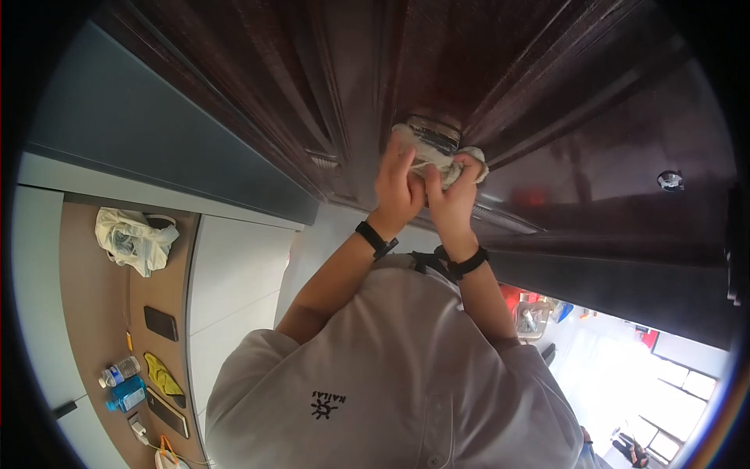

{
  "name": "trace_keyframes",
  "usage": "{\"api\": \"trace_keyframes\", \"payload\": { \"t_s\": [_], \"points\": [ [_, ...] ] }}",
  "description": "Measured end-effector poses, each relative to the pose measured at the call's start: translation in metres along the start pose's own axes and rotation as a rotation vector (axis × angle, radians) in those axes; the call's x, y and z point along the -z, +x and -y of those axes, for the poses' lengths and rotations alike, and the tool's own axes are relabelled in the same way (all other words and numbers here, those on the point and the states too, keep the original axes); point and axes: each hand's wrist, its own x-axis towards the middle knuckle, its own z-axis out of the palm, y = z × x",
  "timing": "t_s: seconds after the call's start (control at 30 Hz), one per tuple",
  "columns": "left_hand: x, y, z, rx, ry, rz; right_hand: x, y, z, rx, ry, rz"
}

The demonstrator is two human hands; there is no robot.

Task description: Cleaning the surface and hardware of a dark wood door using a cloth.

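My left hand point(399, 183) and my right hand point(453, 192) are close together, both gripping a bunched whitish cloth point(432, 153). The cloth is against the lower part of a dark brown panelled door point(445, 64). Just beyond my fingers, a dark, shiny curved piece point(435, 132) with pale marks touches the cloth's edge. Whether that piece is fixed to the door or loose, I cannot tell. Part of the cloth bulges out past the right fingers. Black bands point(375, 239) circle both wrists.
To the left, a brown shelf niche point(96, 281) holds a plastic bag point(136, 239), a phone point(160, 323), a yellow cloth point(162, 374) and bottles point(125, 394). A round metal lock point(670, 180) sits on the door at right. A clear bin point(532, 319) stands in the bright room behind.
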Motion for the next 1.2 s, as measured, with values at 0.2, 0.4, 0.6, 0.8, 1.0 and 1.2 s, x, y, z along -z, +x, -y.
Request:
{"api": "trace_keyframes", "payload": {
  "t_s": [0.2,0.4,0.6,0.8,1.0,1.2],
  "points": [
    [0.0,-0.049,0.029,0.179,-0.087,0.04,-0.021,-0.031,-0.042,0.006,-0.103,0.062],
    [0.01,-0.05,0.031,0.221,-0.027,0.124,-0.023,-0.039,-0.02,0.03,-0.261,-0.052],
    [0.007,-0.015,0.005,0.183,-0.211,0.051,-0.017,-0.02,-0.001,0.388,-0.12,-0.232],
    [-0.007,0.019,0.013,0.007,-0.229,0.051,-0.019,0.012,0.022,0.408,-0.041,-0.13],
    [-0.007,-0.036,0.015,0.251,-0.132,0.147,-0.034,-0.036,0.002,0.167,-0.112,-0.083],
    [0.004,-0.037,0.013,0.423,-0.224,0.261,-0.039,-0.051,0.001,-0.109,-0.003,0.065]
  ]
}}
